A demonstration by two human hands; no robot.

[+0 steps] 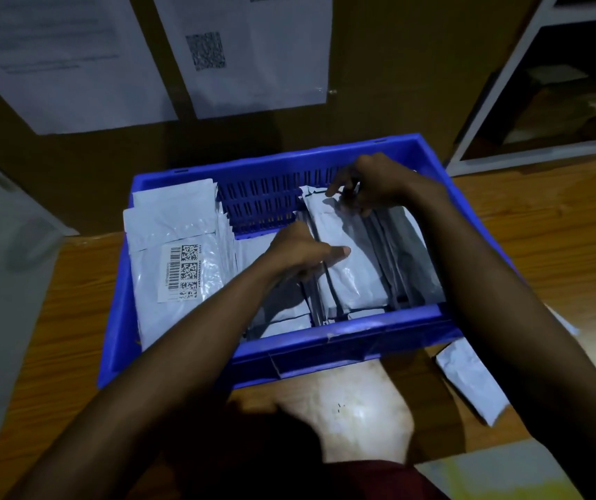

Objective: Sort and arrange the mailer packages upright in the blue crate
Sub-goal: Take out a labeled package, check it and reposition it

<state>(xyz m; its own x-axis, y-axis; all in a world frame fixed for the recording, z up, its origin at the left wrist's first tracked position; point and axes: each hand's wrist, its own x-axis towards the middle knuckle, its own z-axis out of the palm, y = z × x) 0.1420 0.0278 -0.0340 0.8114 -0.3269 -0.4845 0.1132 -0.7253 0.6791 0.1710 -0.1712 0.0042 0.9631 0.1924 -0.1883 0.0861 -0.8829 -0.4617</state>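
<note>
Right hand point(372, 182) fingers point(333, 189) pinch far end of mailer point(354, 279). Left hand point(300, 254) grips same mailer mid-length, thumb on top. Mailer stands on edge among others, right half of crate point(343, 341). Labelled stack point(177, 225) leans at left. Loose mailer point(469, 380) on bench point(73, 319).

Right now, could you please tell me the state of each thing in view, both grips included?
blue crate, partly filled, on the table.
standing mailers, upright on edge, in a row at the right.
labelled mailer, leaning at the left, barcode label showing.
left grip, holds one standing mailer, thumb on its face.
right grip, pinches the row's far ends.
loose mailer, flat on the table, outside the crate.
</note>
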